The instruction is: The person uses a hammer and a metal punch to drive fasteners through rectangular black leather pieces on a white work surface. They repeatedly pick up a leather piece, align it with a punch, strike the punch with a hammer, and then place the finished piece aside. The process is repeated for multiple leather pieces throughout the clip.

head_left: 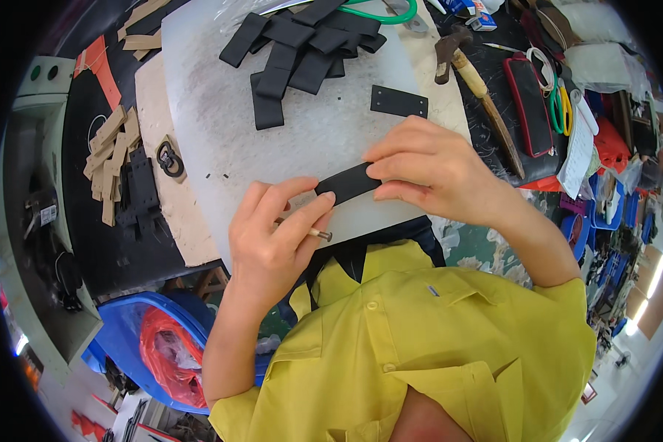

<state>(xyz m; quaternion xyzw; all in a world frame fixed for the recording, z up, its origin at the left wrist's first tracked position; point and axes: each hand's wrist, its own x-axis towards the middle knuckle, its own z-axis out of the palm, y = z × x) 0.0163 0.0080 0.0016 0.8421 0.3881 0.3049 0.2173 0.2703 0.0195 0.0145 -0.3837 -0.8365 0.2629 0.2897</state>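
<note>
Two bare hands held one black strip (345, 185) between them, over the near part of a white board (232, 151). The left hand (264, 234) pinched one end between thumb and forefinger, and one small rod (319, 234) with a metal tip stuck out from under its fingers. The right hand (446, 166) pinched the other end.

One flat black piece (399, 102) with small holes lay alone beyond the right hand. More than ten black bands (278, 68) overlapped in a heap at the far side, too tangled to count exactly. One hammer (486, 96) and one red-edged phone (529, 105) lay to the right.

At the lower left, a blue tub (118, 328) held a red plastic bag (158, 350) with clear plastic inside.

The held strip looked plain, dark and matte, its right end slightly higher in view; the fingers covered both ends.
</note>
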